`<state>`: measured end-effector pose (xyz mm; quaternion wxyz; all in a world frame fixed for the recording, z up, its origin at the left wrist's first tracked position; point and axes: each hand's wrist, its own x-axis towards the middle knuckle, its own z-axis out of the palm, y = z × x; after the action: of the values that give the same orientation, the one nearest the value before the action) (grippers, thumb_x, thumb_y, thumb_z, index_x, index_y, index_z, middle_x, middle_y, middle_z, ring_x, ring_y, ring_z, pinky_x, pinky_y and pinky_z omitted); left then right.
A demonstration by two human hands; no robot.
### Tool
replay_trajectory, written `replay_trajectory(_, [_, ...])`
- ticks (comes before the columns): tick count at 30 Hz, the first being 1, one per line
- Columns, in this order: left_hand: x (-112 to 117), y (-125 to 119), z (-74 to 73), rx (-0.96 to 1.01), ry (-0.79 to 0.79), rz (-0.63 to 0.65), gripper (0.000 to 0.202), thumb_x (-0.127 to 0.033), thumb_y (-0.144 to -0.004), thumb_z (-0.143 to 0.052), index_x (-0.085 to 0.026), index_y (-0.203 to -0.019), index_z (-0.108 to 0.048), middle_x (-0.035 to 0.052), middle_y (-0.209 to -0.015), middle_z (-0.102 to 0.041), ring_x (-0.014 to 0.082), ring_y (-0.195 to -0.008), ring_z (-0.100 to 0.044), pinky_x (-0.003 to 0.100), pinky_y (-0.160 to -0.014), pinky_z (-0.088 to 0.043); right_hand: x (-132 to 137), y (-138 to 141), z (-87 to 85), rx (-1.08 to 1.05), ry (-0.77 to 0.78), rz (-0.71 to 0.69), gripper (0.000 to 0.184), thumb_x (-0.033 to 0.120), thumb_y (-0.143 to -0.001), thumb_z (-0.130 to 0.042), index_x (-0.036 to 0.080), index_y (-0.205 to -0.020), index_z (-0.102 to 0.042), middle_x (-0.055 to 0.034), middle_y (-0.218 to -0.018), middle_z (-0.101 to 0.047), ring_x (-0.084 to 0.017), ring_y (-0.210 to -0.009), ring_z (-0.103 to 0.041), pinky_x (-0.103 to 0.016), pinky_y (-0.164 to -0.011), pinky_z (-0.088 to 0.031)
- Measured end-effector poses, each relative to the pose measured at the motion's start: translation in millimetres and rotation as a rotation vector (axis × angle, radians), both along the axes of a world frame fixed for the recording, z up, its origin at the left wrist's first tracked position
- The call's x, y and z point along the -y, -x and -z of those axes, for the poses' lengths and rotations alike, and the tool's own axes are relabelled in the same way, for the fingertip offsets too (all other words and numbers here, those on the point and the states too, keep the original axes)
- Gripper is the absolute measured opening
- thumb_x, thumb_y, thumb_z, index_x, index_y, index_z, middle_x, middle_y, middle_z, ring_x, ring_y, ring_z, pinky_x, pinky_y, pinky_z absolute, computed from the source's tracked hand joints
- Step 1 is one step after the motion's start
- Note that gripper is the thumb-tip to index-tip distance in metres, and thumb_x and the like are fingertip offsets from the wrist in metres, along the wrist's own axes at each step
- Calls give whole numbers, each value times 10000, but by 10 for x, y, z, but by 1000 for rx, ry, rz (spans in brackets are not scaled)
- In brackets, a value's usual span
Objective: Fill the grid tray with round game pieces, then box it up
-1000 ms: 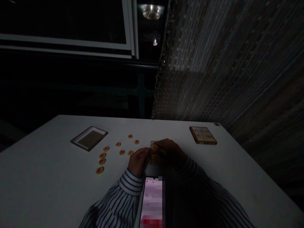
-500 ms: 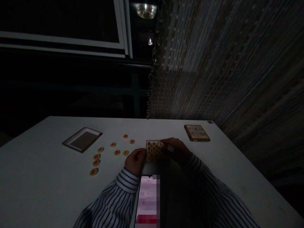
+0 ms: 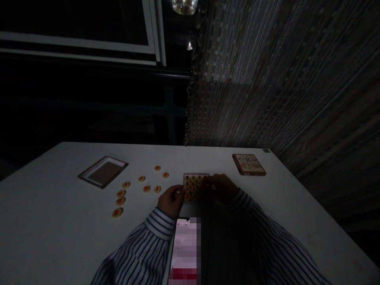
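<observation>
A small box (image 3: 196,174) filled with rows of round Chinese chess pieces (image 3: 193,184) sits before me, marked in black at the back and red at the front. At its left edge, my left hand (image 3: 170,202) is closed, thumb and fingers curled against the side. My right hand (image 3: 221,185) reaches over the box's right part with bent fingers; deep shadow hides its fingertips and whatever they hold. Left of the box, several red-marked chess pieces (image 3: 146,189) lie scattered face up.
An open, shallow box lid (image 3: 103,172) lies at the left on the white table (image 3: 68,229). A brown printed box (image 3: 248,164) rests at the back right. Between my forearms is a lit phone (image 3: 182,249). A bead curtain (image 3: 225,99) hangs beyond the table.
My right hand has shifted slightly right, away from the light piece it touched in the back row, and more of that row shows. My left hand stays at the box's edge.
</observation>
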<state>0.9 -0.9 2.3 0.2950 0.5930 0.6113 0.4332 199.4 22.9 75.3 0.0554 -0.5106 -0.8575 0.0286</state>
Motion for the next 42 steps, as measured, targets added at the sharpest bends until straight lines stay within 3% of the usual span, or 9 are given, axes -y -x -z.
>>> replay_trajectory(6, [-4, 3, 31, -13, 14, -5, 318, -399, -662, -479, -165, -840, -601, 25, -643, -601, 138, -586, -545, 255, -568, -442, -43, 41, 4, 58, 87, -20, 268, 399, -713, -487, 228, -882, -606, -50, -858, -633, -161, -776, -562, -242, -653, -388])
replay_trajectory(13, [-5, 1, 28, -39, 8, -14, 309, -388, -659, -481, -171, -836, -612, 20, -637, -600, 133, -582, -540, 250, -566, -434, -91, 115, 60, 193, 121, -24, 333, 474, -725, -417, 232, -827, -621, -58, -848, -634, -195, -728, -572, -275, -594, -406])
replay_trajectory(18, [5, -1, 0, -59, 18, -10, 315, -399, -663, -470, -170, -826, -613, 14, -595, -595, 130, -540, -536, 245, -528, -428, -103, 116, 84, 193, 105, -50, 338, 438, -772, -339, 254, -837, -615, -43, -853, -629, -196, -753, -571, -284, -597, -407])
replay_trajectory(28, [0, -4, 27, -44, 3, -15, 300, -386, -669, -471, -169, -818, -615, 32, -670, -621, 141, -611, -559, 260, -591, -447, -128, 97, 115, 208, 161, -26, 377, 511, -730, -366, 251, -839, -616, -47, -847, -622, -190, -738, -567, -285, -608, -406])
replay_trajectory(42, [-15, 6, 65, -58, 26, -10, 305, -401, -662, -482, -174, -815, -618, 26, -648, -607, 140, -605, -553, 258, -583, -441, -76, 125, 42, 208, 145, -39, 293, 434, -733, -410, 246, -827, -614, -36, -880, -622, -181, -775, -564, -261, -620, -397])
